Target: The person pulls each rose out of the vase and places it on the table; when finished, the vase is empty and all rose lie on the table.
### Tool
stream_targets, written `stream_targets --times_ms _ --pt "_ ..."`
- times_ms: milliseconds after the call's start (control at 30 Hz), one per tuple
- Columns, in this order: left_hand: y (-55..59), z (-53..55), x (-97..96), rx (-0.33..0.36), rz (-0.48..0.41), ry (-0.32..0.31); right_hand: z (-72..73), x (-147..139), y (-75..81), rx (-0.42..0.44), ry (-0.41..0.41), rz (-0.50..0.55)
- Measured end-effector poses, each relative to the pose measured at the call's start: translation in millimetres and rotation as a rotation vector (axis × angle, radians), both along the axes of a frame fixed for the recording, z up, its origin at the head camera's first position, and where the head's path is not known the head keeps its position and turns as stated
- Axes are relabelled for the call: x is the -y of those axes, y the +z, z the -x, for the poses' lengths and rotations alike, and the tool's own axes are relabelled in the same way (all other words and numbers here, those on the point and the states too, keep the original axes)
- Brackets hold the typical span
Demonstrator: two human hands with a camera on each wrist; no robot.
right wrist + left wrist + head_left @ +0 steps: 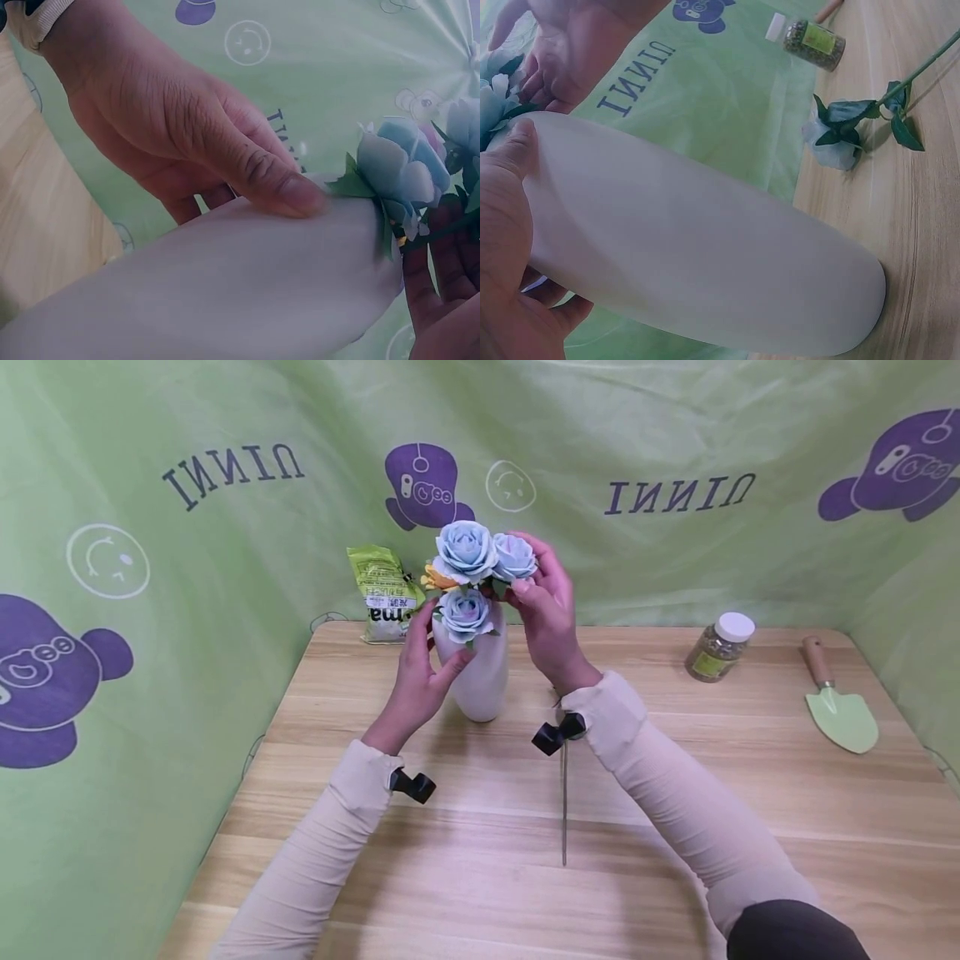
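A tall white vase [480,681] stands on the table, slightly tapered at its foot. My left hand [422,681] grips it near the top, thumb in front and fingers round the far side. Three pale blue artificial roses [465,552] and an orange-yellow flower [438,578] fill its mouth; their stems are hidden inside. With thumb and fingers my right hand [551,618] holds the right-hand rose [514,557] from beside and below. In the right wrist view, my right hand [450,300] shows at the edge, under the blooms and leaves.
Another blue rose [832,142] lies on the table right of the vase; its stem [564,810] points toward me. Behind left leans a green printed bag [382,597]. Rightward stand a white-lidded jar [717,647] and a green trowel [842,718]. Green cloth [645,560] hangs behind.
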State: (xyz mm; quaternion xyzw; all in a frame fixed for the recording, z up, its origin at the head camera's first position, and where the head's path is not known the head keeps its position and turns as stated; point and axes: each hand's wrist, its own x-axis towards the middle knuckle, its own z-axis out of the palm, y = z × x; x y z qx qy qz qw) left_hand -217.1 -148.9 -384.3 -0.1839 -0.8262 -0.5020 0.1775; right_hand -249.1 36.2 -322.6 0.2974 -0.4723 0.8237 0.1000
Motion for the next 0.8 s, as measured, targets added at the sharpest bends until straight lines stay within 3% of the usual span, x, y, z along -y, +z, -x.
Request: stream_targets --times_ms 167,533,800 --pt "0.4 -0.1 -0.2 -0.007 -0.001 -0.003 0.1 -1.9 -0.4 -0.016 0.0 0.014" --pt "-0.3 0.3 0.0 0.01 -0.028 -0.007 -1.5 7.9 -2.2 0.115 -0.313 -0.066" --pt "-0.1 0.0 -0.2 0.007 -0.02 -0.003 -2.9 7.6 -6.1 0.093 -0.378 -0.088"
